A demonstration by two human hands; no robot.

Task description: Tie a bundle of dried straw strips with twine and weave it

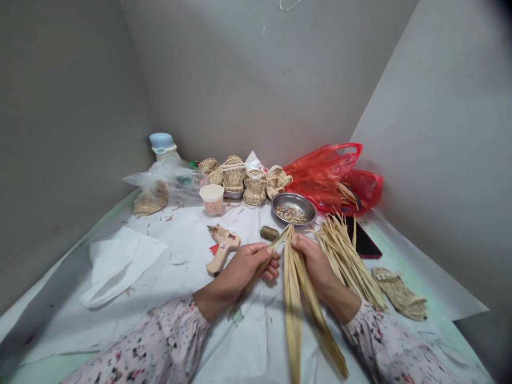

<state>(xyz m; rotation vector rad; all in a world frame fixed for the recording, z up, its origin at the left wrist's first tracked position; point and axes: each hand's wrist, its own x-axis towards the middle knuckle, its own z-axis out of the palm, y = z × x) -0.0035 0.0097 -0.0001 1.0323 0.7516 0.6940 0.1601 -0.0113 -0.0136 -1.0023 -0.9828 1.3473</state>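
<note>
My left hand (pixel 250 262) is closed around a single dried straw strip (pixel 256 277) that runs from its fingertips down toward my wrist. My right hand (pixel 316 261) pinches the top of a bunch of long straw leaves (pixel 298 309) that hang down toward me. The two hands meet tip to tip above the white paper (pixel 180 250). A pile of loose straw strips (pixel 348 256) lies just right of my right hand.
A glue gun (pixel 221 249) lies left of my left hand. Behind stand a paper cup (pixel 212 198), a metal bowl (pixel 294 208), several small woven baskets (pixel 244 181), a red plastic bag (pixel 332 176), a dark phone (pixel 362 240) and a woven piece (pixel 400 293).
</note>
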